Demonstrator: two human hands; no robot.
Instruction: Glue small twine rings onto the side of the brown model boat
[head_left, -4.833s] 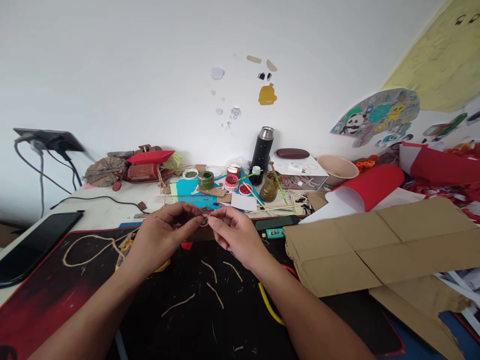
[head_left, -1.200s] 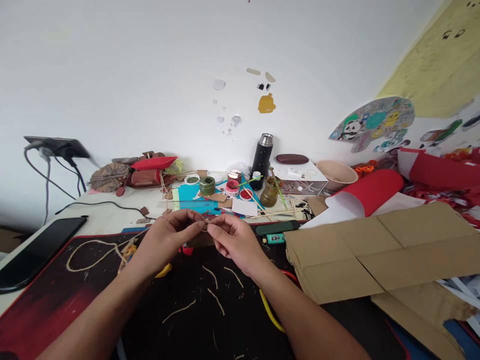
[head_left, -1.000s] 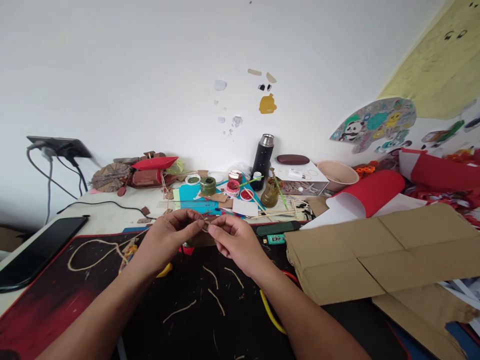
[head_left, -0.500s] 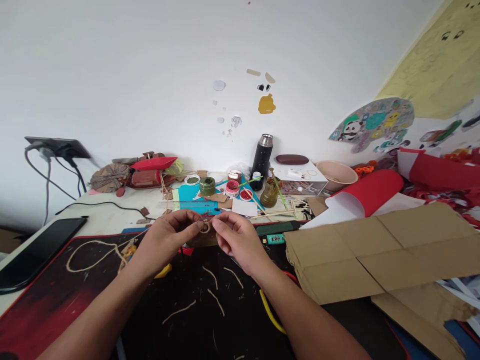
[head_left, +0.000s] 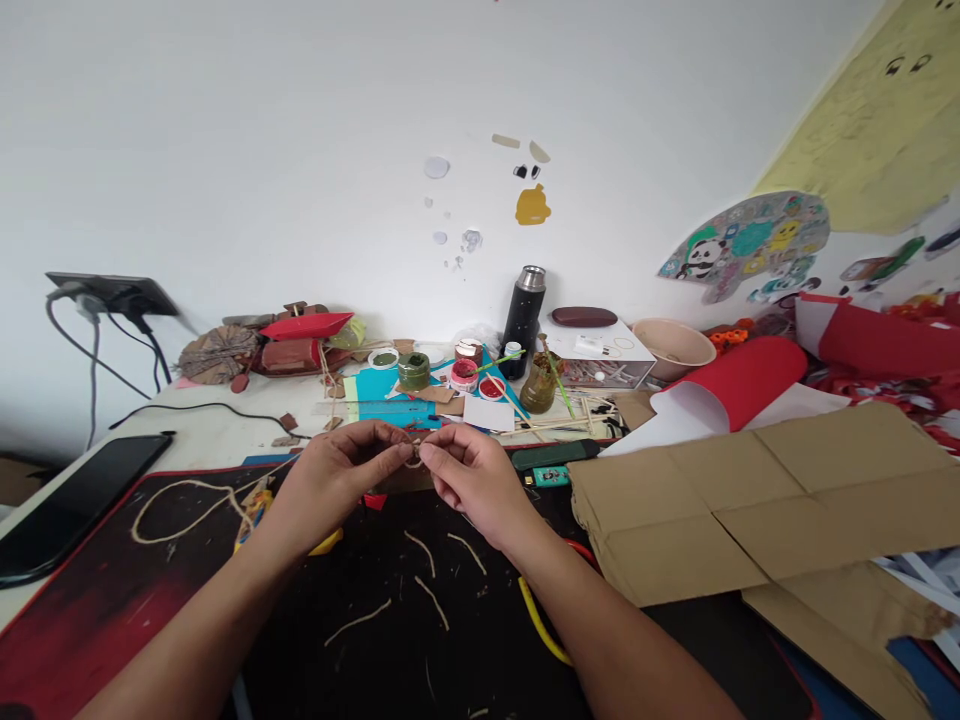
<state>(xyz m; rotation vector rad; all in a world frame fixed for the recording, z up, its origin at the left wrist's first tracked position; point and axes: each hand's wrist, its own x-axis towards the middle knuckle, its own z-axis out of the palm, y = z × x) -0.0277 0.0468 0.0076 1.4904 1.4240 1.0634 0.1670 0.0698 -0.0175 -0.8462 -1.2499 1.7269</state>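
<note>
My left hand (head_left: 346,470) and my right hand (head_left: 472,472) meet over the far part of a black desk mat (head_left: 360,670). Between their fingertips is a small ring of tan twine (head_left: 415,462). Thumb and finger of each hand pinch it, the right at its right side. The ring is partly hidden by the fingers. Below the hands lie several short cut pieces of twine (head_left: 432,603). A longer loop of twine (head_left: 136,525) rests on the mat left of my left wrist. Yellow-and-red handles (head_left: 541,625) show partly beneath my right forearm.
Cardboard sheets (head_left: 750,500) cover the right side. Open paint jars (head_left: 414,372), a black flask (head_left: 523,322) and a murky jar of brushes (head_left: 540,385) stand at the back. A phone (head_left: 79,505) lies at the left, near a black cable (head_left: 217,405). Rolled red paper (head_left: 757,380) sits back right.
My right fingertips have moved slightly left and now meet the left ones at the twine ring, which is more covered. The view has shifted a little.
</note>
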